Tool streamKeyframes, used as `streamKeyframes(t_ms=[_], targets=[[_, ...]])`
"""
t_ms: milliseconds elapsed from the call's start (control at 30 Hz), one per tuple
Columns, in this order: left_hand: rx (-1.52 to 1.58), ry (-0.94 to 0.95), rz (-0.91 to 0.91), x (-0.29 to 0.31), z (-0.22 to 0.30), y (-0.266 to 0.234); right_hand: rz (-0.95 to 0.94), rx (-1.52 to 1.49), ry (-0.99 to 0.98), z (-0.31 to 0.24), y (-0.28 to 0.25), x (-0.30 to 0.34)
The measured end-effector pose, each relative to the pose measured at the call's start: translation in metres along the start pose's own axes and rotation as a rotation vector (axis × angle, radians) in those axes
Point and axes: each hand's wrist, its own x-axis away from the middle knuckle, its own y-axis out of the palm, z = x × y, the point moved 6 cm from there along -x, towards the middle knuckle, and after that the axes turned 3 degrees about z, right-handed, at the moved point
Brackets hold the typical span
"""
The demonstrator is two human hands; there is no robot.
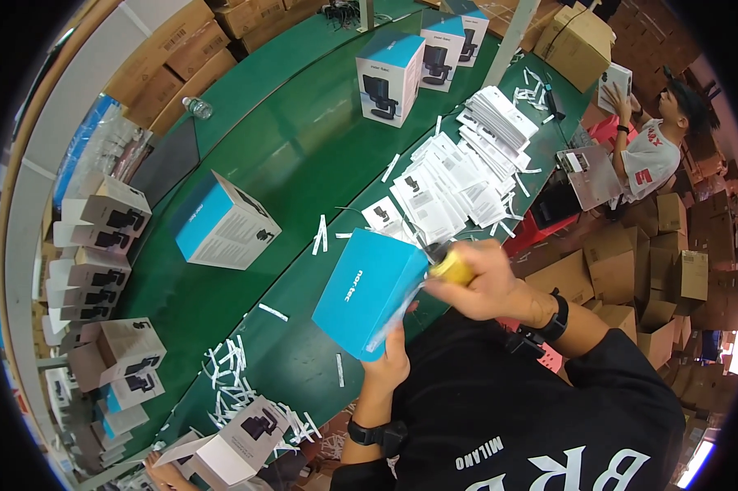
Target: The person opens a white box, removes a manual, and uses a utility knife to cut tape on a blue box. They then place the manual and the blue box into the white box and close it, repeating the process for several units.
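Note:
A blue-topped carton [369, 286] is tilted in front of me at the green table's near side. My left hand [389, 360] grips its near lower edge, fingers wrapped round it. Along the carton's right side runs a shiny clear strip [393, 317] that looks like plastic film. My right hand [479, 282] is closed round a tool with a yellow handle [455, 268]. Its dark end [436, 250] meets the carton's far right corner; motion blur hides what kind of tool it is.
Printed leaflets [443, 180] are heaped beyond the carton. White paper strips [230, 372] litter the green table [303, 155]. Closed cartons [389, 78] stand at the back, another [226, 221] to the left. A co-worker [651, 139] holds a box at right; another person's hand [168, 473] touches an open carton [242, 438].

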Motion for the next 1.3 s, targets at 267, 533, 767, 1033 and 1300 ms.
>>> streamKeyframes(t_ms=[267, 533, 767, 1033, 1300], targets=[[-0.058, -0.112, -0.018, -0.011, 0.016, -0.023, 0.138, -0.352, 0.074, 0.034, 0.002, -0.021], [-1.117, 0.451, 0.079, -0.022, 0.082, -0.021, -0.065, 0.017, -0.001, 0.007, 0.044, -0.082], [-0.872, 0.508, 0.494, 0.034, 0.049, -0.071, -0.019, -0.002, 0.167, 0.018, 0.073, -0.121], [-0.889, 0.469, 0.488, 0.032, 0.052, -0.075, -0.004, -0.193, 0.279, 0.033, 0.086, -0.117], [-1.012, 0.487, 0.122, 0.010, 0.078, -0.046, -0.055, -0.280, 0.356, 0.028, 0.091, -0.119]])
